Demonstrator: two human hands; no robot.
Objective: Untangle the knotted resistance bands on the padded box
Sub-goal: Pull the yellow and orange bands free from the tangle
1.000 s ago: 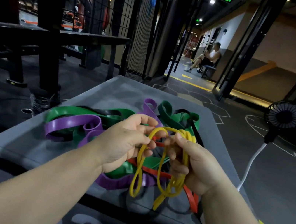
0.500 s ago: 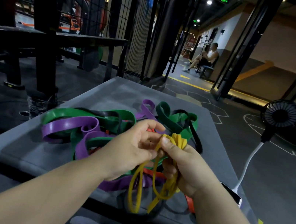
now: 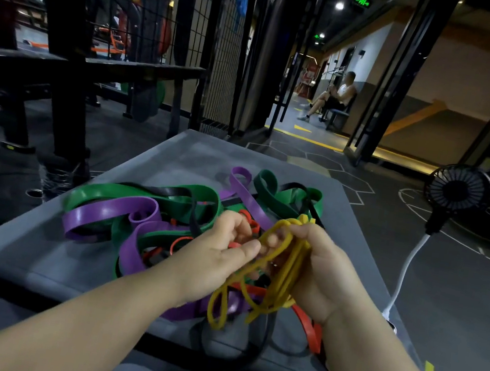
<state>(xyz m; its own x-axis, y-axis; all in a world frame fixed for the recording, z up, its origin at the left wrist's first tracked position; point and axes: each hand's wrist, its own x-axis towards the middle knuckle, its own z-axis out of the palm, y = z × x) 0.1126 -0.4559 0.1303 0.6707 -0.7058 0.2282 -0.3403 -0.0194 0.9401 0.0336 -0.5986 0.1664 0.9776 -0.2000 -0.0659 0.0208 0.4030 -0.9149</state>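
**While the Yellow Band Is Being Held Over the Pile, Its Loops Are Being Teased Apart**

At the left of the grip, one yellow strand is being pinched by the left hand (image 3: 219,255), whose thumb and fingers are curled in. Whether the thin red loop beside those fingers is also being caught cannot be told. The yellow band (image 3: 283,268) is being held just above the near right part of the padded box (image 3: 33,254), with its loops hanging towards the pile. To the right, the bunched strands are being gripped by the right hand (image 3: 323,271), its fingers closed round them.

The step is probably being served best when the bundle is being steadied on the right and a single strand is being drawn leftward slowly, so that crossings are being opened, not tightened. Slack is being called for, since stretched rubber is likely to bind.

Further left on the box, the purple band (image 3: 104,211) is being overlapped by the green band (image 3: 139,192). Beneath the hanging yellow loops, the red band (image 3: 308,326) and black band (image 3: 256,347) are lying where a loop could be snagged. On the floor at far right, a fan (image 3: 458,190) is being fed by a white cable (image 3: 407,268), apart from the work.
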